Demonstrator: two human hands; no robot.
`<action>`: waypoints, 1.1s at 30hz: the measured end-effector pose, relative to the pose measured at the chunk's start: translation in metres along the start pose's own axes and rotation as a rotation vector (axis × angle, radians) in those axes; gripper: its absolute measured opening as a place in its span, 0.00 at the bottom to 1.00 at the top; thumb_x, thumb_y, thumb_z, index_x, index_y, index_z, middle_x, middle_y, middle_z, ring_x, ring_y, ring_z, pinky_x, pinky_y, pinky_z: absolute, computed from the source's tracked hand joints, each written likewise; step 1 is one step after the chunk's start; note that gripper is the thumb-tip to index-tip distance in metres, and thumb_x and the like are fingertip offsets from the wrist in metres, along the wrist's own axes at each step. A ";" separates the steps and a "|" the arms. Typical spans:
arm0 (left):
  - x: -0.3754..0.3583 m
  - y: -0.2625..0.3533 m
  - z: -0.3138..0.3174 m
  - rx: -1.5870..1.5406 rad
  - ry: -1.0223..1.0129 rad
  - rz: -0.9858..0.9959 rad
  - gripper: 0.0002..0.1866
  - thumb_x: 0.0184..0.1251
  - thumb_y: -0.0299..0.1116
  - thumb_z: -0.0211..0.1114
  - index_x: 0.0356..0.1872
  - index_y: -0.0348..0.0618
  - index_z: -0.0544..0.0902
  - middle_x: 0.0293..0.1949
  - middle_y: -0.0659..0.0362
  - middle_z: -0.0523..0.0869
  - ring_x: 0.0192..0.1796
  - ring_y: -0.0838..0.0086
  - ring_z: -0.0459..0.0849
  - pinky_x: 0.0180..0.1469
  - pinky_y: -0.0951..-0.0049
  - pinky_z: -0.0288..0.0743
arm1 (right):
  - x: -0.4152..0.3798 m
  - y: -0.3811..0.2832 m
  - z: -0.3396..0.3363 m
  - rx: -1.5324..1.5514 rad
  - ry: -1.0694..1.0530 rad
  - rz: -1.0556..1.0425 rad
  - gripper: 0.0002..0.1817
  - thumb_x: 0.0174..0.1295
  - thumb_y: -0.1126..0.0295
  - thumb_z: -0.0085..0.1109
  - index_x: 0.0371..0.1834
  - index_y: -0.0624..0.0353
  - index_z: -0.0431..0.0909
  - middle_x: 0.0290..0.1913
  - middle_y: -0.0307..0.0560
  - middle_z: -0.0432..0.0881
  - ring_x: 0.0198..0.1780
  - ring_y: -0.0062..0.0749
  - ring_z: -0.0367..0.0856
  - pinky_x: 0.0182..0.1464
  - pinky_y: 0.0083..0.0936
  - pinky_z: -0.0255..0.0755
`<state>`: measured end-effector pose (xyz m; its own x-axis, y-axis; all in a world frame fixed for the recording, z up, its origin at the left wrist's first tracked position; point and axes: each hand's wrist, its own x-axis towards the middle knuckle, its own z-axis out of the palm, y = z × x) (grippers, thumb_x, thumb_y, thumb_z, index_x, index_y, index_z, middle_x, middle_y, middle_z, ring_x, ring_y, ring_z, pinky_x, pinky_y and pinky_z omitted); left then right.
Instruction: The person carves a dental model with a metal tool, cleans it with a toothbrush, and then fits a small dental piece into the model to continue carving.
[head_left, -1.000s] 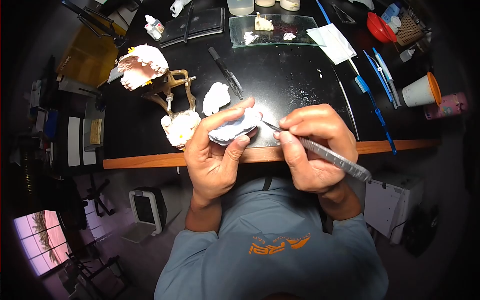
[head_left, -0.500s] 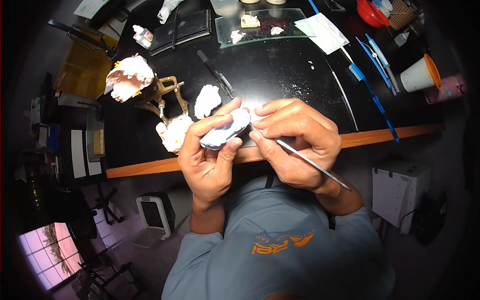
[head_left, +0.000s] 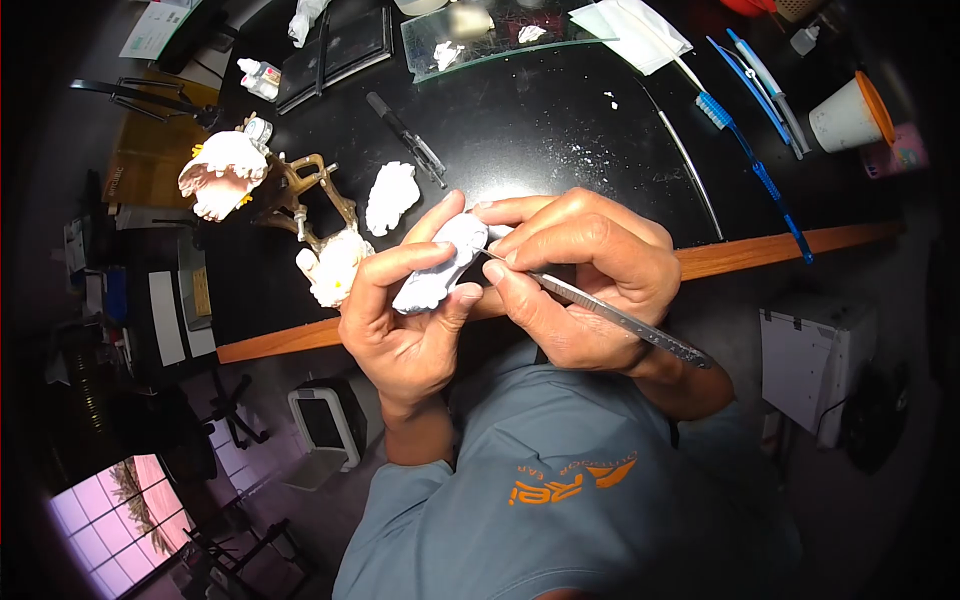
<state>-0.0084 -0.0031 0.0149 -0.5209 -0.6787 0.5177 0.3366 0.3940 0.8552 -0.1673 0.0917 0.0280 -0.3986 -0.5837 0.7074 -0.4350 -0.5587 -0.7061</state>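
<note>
A whitish-grey plaster dental cast (head_left: 430, 283) is held between the thumb and fingers of my left hand (head_left: 400, 325), just over the table's front edge. My right hand (head_left: 590, 285) pinches a thin metal tool (head_left: 630, 322), whose tip touches or nearly touches the cast's right side. Beyond my left hand lies a white plaster piece (head_left: 391, 197). To the left, a brass-coloured articulator (head_left: 325, 190) stands with an upper plaster model (head_left: 225, 172) and a lower plaster model (head_left: 337, 270).
Behind are a glass plate (head_left: 500, 45), a black pen (head_left: 405, 138) and white paper (head_left: 632, 35). Rightward lie a metal rod (head_left: 690, 172), a blue toothbrush (head_left: 752, 170) and a cup (head_left: 845, 115). Wooden edging (head_left: 790, 250) lines the table.
Both hands and the cast have shifted slightly left in view. The tool has turned, showing its flat handle, and its tip now shows against the cast. The camera view has shifted too.
</note>
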 end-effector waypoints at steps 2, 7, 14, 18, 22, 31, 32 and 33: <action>0.001 0.000 0.000 0.021 -0.004 0.024 0.21 0.67 0.28 0.85 0.52 0.32 0.83 0.61 0.24 0.88 0.66 0.54 0.91 0.67 0.63 0.84 | 0.000 -0.001 -0.001 -0.015 -0.004 -0.006 0.12 0.54 0.89 0.76 0.37 0.65 0.86 0.35 0.52 0.91 0.41 0.43 0.96 0.55 0.44 0.94; 0.000 -0.002 0.001 0.047 0.001 0.062 0.22 0.64 0.29 0.87 0.52 0.30 0.85 0.59 0.24 0.88 0.64 0.53 0.92 0.64 0.64 0.85 | -0.002 -0.003 -0.001 -0.023 0.004 -0.021 0.12 0.54 0.90 0.76 0.37 0.64 0.86 0.35 0.51 0.91 0.40 0.39 0.96 0.54 0.42 0.94; 0.000 -0.003 -0.003 0.089 0.002 0.112 0.25 0.58 0.29 0.90 0.53 0.28 0.91 0.58 0.25 0.89 0.61 0.50 0.94 0.61 0.64 0.87 | -0.003 0.001 0.006 0.051 0.087 -0.023 0.09 0.52 0.88 0.76 0.32 0.64 0.87 0.32 0.48 0.91 0.39 0.37 0.96 0.53 0.37 0.95; 0.000 -0.003 -0.004 0.081 -0.003 0.110 0.28 0.54 0.30 0.92 0.56 0.29 0.92 0.58 0.25 0.89 0.60 0.50 0.95 0.60 0.65 0.88 | -0.003 0.000 0.006 0.063 0.091 -0.019 0.09 0.52 0.88 0.76 0.32 0.64 0.87 0.32 0.48 0.91 0.37 0.36 0.96 0.54 0.38 0.95; 0.001 -0.004 -0.004 0.076 -0.016 0.135 0.31 0.53 0.33 0.93 0.58 0.31 0.92 0.58 0.25 0.89 0.59 0.51 0.95 0.59 0.65 0.88 | -0.003 -0.001 0.005 0.047 0.091 -0.003 0.09 0.53 0.88 0.75 0.32 0.64 0.88 0.31 0.48 0.90 0.36 0.34 0.95 0.54 0.37 0.94; 0.000 -0.003 -0.007 0.045 -0.007 0.083 0.34 0.50 0.40 0.93 0.57 0.32 0.93 0.57 0.25 0.89 0.57 0.53 0.96 0.57 0.68 0.88 | -0.004 0.000 0.005 0.082 0.104 -0.018 0.08 0.54 0.87 0.76 0.32 0.64 0.88 0.32 0.47 0.90 0.35 0.33 0.95 0.55 0.37 0.94; 0.000 -0.003 -0.008 0.041 -0.009 0.075 0.34 0.50 0.40 0.94 0.57 0.32 0.93 0.57 0.25 0.89 0.57 0.52 0.96 0.57 0.68 0.88 | -0.004 -0.001 0.003 0.074 0.081 -0.031 0.09 0.54 0.88 0.77 0.33 0.64 0.87 0.33 0.49 0.91 0.37 0.36 0.96 0.55 0.39 0.94; 0.000 -0.003 -0.007 0.041 -0.009 0.078 0.34 0.49 0.40 0.94 0.57 0.33 0.93 0.57 0.24 0.89 0.57 0.52 0.96 0.57 0.67 0.88 | -0.003 -0.001 0.001 0.067 0.058 -0.045 0.11 0.54 0.89 0.77 0.34 0.63 0.86 0.34 0.51 0.91 0.39 0.38 0.96 0.55 0.41 0.95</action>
<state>-0.0034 -0.0088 0.0124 -0.5011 -0.6396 0.5830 0.3438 0.4710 0.8123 -0.1646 0.0936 0.0267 -0.4266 -0.5229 0.7380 -0.3995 -0.6231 -0.6724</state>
